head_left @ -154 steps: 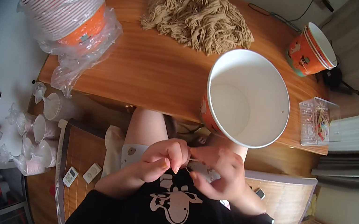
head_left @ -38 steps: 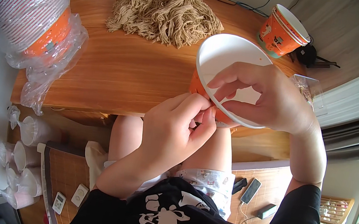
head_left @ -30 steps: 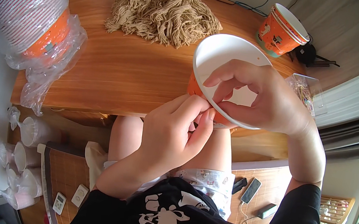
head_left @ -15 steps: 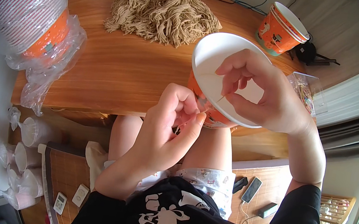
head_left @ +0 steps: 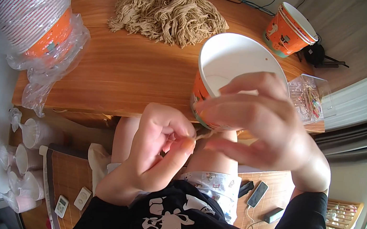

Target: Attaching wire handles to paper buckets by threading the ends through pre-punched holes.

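Note:
My left hand is closed in a pinch, thumb against forefinger, above my lap. A short piece of thin beige strand sticks out of that pinch toward the right. My right hand is somewhat smeared by motion, its thumb and fingers spread apart around the strand's free end, with no grip on it visible. Behind the right hand, a large white-lined orange paper bucket stands tilted at the table's front edge, its lower right side hidden by that hand. A heap of beige yarn strands lies at the back of the table.
On the wooden table are more orange buckets at the back right and a clear box of small colourful items. A plastic-wrapped bucket stack rises at the left. A phone lies below, right of my legs.
My right hand has come down from above the bucket's mouth toward my left hand, and its fingers have spread. My left hand has shifted slightly left and down, keeping its pinch.

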Demonstrator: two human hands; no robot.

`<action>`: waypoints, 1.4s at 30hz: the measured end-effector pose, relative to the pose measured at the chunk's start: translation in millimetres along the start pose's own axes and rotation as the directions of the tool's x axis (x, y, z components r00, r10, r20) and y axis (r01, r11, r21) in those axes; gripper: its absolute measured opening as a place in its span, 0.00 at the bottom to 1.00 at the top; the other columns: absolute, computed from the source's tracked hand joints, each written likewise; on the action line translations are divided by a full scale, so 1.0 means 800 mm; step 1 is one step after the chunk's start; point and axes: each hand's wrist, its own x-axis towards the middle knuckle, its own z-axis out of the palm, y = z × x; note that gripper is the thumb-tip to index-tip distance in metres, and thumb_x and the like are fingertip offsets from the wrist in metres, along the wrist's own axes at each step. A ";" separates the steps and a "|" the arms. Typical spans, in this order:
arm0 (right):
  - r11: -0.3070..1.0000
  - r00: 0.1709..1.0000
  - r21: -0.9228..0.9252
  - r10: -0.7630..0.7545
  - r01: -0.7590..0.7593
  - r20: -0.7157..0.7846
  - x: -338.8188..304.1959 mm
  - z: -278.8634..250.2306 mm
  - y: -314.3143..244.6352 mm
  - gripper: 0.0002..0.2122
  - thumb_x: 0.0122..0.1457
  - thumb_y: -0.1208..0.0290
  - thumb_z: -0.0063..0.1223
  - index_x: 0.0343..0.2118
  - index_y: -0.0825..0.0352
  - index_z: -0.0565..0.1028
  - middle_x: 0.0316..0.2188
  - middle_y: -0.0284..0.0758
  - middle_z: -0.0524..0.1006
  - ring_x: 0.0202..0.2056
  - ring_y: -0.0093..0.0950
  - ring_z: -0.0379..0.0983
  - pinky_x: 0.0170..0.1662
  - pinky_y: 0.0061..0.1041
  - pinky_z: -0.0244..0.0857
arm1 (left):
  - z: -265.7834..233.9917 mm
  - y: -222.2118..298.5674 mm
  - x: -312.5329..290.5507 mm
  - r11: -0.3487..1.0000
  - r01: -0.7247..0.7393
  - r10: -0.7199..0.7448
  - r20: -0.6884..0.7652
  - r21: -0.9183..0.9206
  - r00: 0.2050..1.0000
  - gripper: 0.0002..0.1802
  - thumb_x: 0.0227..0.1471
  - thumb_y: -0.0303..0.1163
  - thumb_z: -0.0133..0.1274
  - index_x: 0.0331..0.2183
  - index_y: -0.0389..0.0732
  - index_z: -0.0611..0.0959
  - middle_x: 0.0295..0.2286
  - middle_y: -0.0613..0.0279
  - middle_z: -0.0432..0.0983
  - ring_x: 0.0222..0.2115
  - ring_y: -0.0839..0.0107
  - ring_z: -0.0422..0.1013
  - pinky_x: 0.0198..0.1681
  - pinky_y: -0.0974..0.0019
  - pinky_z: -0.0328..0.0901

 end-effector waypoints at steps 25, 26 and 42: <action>0.997 0.998 0.035 -0.063 0.062 0.008 -0.007 0.001 -0.002 0.16 0.52 0.73 0.66 0.44 0.64 0.76 0.37 0.34 0.81 0.35 0.32 0.74 0.42 0.32 0.63 | -0.007 0.027 0.008 0.957 0.243 -0.255 0.059 0.160 0.965 0.06 0.60 0.26 0.55 0.32 0.33 0.79 0.23 0.64 0.74 0.23 0.80 0.65 0.26 0.75 0.58; 0.997 0.998 0.037 -0.064 0.064 0.008 -0.006 0.002 -0.001 0.16 0.52 0.73 0.66 0.44 0.64 0.76 0.37 0.34 0.81 0.35 0.32 0.74 0.42 0.32 0.63 | -0.007 0.024 0.007 0.956 0.243 -0.255 0.057 0.161 0.965 0.06 0.60 0.26 0.55 0.32 0.33 0.79 0.23 0.64 0.74 0.23 0.80 0.65 0.26 0.75 0.58; 0.992 0.996 0.091 -0.084 0.084 -0.004 -0.011 0.018 -0.004 0.23 0.45 0.85 0.66 0.44 0.63 0.72 0.29 0.29 0.78 0.28 0.30 0.73 0.41 0.35 0.61 | 0.003 0.016 0.009 0.955 0.113 -0.120 0.009 0.273 0.993 0.04 0.56 0.24 0.59 0.35 0.35 0.83 0.19 0.70 0.73 0.16 0.86 0.58 0.19 0.76 0.50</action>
